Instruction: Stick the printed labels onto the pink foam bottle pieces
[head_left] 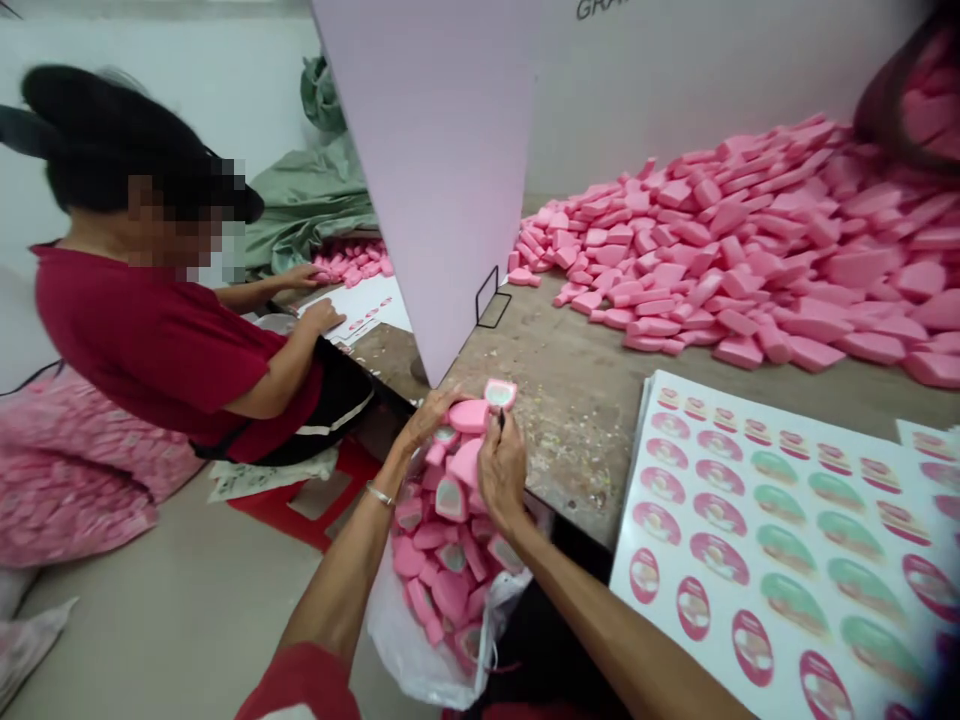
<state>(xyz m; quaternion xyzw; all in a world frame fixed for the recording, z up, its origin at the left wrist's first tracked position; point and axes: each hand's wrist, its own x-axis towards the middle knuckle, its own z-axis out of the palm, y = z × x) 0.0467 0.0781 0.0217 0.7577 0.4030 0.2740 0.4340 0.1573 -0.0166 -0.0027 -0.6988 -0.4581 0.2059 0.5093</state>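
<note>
At the table's near edge, my right hand [502, 462] is closed around a pink block with a pale grey-green face [500, 394]. A small dark tip shows by its fingers; I cannot make out what it is. My left hand [433, 415], with a bracelet at the wrist, curls against a plain pink block [469, 416]; its fingertips are partly hidden. Below both hands a clear plastic bag [420, 680] is full of similar pink blocks [450, 592], some with pale faces showing.
Sheets of oval stickers [720, 500] lie on the table [570, 430] at right. A large heap of pink blocks [712, 240] covers the back. A white partition [442, 150] stands between me and a co-worker in a red shirt [150, 340]. Filled bags [67, 470] lie on the floor at left.
</note>
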